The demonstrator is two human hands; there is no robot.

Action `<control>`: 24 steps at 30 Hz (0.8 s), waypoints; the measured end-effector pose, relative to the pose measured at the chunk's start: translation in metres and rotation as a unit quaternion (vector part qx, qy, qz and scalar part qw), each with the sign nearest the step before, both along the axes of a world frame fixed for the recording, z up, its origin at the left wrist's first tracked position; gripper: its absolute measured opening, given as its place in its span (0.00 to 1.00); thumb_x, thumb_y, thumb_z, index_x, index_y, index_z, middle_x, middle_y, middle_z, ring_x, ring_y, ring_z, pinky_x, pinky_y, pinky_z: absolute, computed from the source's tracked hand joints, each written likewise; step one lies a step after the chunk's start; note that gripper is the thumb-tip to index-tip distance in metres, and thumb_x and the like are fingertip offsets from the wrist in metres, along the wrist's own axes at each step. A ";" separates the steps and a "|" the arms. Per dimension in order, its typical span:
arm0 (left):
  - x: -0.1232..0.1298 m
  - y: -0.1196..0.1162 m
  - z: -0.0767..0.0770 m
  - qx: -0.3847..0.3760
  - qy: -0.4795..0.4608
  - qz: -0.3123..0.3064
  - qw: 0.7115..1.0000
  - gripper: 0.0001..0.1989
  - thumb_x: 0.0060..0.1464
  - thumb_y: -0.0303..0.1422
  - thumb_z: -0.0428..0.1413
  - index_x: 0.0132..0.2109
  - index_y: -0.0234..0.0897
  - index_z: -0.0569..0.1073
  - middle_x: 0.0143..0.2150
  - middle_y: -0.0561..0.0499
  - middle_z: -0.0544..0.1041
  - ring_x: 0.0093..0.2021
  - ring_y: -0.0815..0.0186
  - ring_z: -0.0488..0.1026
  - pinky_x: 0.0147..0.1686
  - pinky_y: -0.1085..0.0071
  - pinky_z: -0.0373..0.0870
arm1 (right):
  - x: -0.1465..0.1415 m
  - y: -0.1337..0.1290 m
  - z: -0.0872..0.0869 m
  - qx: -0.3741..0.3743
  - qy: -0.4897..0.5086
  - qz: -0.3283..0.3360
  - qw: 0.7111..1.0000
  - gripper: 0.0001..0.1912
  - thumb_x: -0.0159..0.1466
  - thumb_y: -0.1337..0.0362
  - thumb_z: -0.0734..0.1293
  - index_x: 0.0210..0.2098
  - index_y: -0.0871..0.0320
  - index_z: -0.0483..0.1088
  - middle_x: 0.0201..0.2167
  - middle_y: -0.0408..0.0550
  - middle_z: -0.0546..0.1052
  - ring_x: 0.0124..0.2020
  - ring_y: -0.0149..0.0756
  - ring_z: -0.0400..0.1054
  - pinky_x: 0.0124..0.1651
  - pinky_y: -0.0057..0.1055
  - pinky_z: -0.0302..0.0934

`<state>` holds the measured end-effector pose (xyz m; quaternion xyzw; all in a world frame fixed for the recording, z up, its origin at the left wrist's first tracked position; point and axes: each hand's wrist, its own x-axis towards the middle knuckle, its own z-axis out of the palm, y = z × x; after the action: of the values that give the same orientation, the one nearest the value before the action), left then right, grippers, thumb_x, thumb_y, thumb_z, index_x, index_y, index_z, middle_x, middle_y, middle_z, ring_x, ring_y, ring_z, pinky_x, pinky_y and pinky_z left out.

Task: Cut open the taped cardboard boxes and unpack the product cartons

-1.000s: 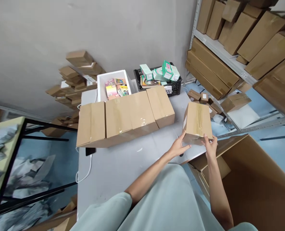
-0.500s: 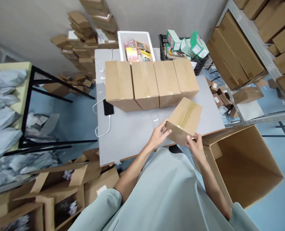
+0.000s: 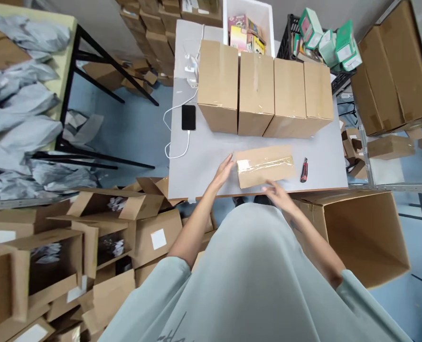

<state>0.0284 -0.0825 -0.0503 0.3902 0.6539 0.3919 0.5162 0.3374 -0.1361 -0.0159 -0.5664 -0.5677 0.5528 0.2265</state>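
Observation:
A taped cardboard box (image 3: pixel 266 165) lies lengthwise on the grey table (image 3: pixel 211 175) close to its front edge, a strip of shiny tape along its top. My left hand (image 3: pixel 223 173) is at the box's left end with fingers stretched out; whether it touches the cardboard I cannot tell. At the near long side is my right hand (image 3: pixel 279 194), slightly blurred, its fingers apart and the tips by the box's lower edge. To the right of the box rests a red and black utility knife (image 3: pixel 304 170).
Four large taped boxes (image 3: pixel 256 88) stand in a row behind. A phone (image 3: pixel 188 117) with a white cable lies left. At the back are a white bin (image 3: pixel 267 28) and a black crate (image 3: pixel 292 35). A big open carton (image 3: pixel 367 228) stands front right; opened cartons (image 3: pixel 104 247) crowd the left floor.
The box has gone from being held tilted in both hands to lying flat on the table. My hands have loosened from it. The utility knife has come into sight, and the view has shifted.

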 end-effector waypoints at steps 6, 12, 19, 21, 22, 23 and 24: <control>0.001 -0.069 -0.043 -0.064 -0.029 0.032 0.997 0.38 0.66 0.36 0.58 0.81 0.38 0.69 0.83 0.40 0.67 0.84 0.47 0.63 0.83 0.46 0.60 | 0.122 0.057 -0.034 0.104 -0.105 -0.261 0.954 0.36 0.67 0.39 0.69 0.62 0.59 0.77 0.59 0.64 0.85 0.60 0.55 0.79 0.73 0.64 0.67; 0.051 -0.084 -0.073 -0.073 -0.038 0.020 0.996 0.50 0.54 0.28 0.68 0.82 0.35 0.65 0.81 0.32 0.70 0.80 0.43 0.70 0.77 0.46 0.70 | 0.110 0.077 -0.095 0.029 -0.079 -0.202 0.976 0.36 0.59 0.52 0.72 0.64 0.60 0.76 0.59 0.64 0.84 0.59 0.52 0.79 0.70 0.62 0.69; 0.061 -0.063 -0.084 -0.062 -0.017 0.031 0.997 0.58 0.44 0.23 0.76 0.80 0.33 0.63 0.79 0.27 0.71 0.78 0.40 0.71 0.75 0.43 0.71 | 0.104 0.085 -0.123 0.032 -0.017 -0.109 0.993 0.40 0.60 0.55 0.71 0.70 0.64 0.73 0.64 0.66 0.83 0.68 0.53 0.76 0.76 0.56 0.64; 0.060 -0.059 -0.087 -0.057 -0.005 0.038 0.998 0.54 0.42 0.23 0.77 0.76 0.29 0.69 0.75 0.27 0.76 0.75 0.39 0.74 0.76 0.41 0.70 | 0.110 0.086 -0.125 0.036 -0.003 -0.090 0.995 0.40 0.62 0.53 0.71 0.70 0.64 0.73 0.65 0.65 0.83 0.68 0.52 0.76 0.77 0.55 0.63; 0.059 -0.058 -0.088 -0.054 0.002 0.041 0.998 0.51 0.41 0.23 0.78 0.73 0.28 0.72 0.71 0.28 0.79 0.73 0.38 0.76 0.76 0.40 0.70 | 0.112 0.086 -0.126 0.038 0.003 -0.081 0.996 0.40 0.62 0.52 0.72 0.70 0.63 0.74 0.65 0.65 0.83 0.68 0.52 0.76 0.77 0.55 0.63; 0.059 -0.057 -0.088 -0.048 0.008 0.041 0.998 0.48 0.40 0.25 0.79 0.69 0.29 0.75 0.67 0.30 0.83 0.70 0.38 0.79 0.75 0.39 0.71 | 0.115 0.087 -0.126 0.041 0.010 -0.074 0.996 0.39 0.62 0.50 0.72 0.69 0.62 0.75 0.64 0.63 0.84 0.68 0.53 0.76 0.77 0.56 0.64; 0.058 -0.056 -0.088 -0.041 0.013 0.040 0.998 0.45 0.40 0.27 0.80 0.66 0.30 0.77 0.63 0.32 0.85 0.68 0.38 0.80 0.74 0.39 0.72 | 0.117 0.088 -0.126 0.044 0.016 -0.067 0.997 0.38 0.62 0.49 0.73 0.67 0.60 0.77 0.64 0.62 0.85 0.68 0.53 0.76 0.77 0.56 0.64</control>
<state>0.0863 -0.1385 -0.1382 0.3472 0.6910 0.3805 0.5071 0.4541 -0.0484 -0.1423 -0.5840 -0.5484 0.5196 0.2971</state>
